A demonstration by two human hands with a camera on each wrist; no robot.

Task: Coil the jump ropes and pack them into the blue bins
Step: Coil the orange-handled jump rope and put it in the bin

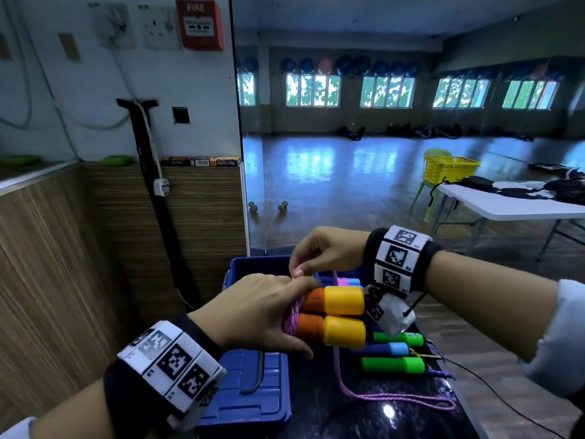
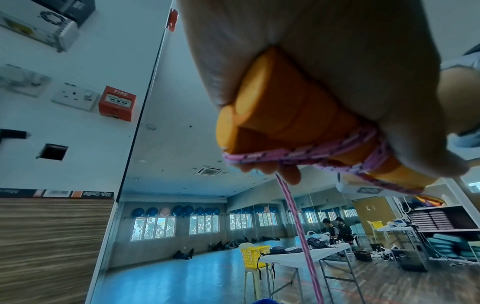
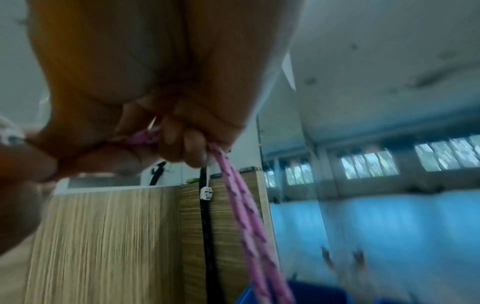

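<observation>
My left hand (image 1: 269,315) grips the two orange-and-yellow handles (image 1: 335,316) of a jump rope, held side by side, with purple rope (image 1: 291,318) wound round their orange ends. In the left wrist view the handles (image 2: 293,115) sit in my palm with the rope (image 2: 301,156) across them. My right hand (image 1: 316,251) pinches the purple rope just above the left hand; its wrist view shows the fingers (image 3: 168,133) curled on the rope (image 3: 241,201). A loose loop of rope (image 1: 395,399) trails over the dark tabletop. A blue bin (image 1: 253,267) stands behind the hands.
A blue bin lid (image 1: 250,384) lies under my left wrist. Green-handled ropes (image 1: 392,364) and a blue-handled one (image 1: 384,348) lie on the dark table (image 1: 348,416) at the right. A wood-panelled wall (image 1: 95,248) stands to the left, and a white folding table (image 1: 506,205) at the far right.
</observation>
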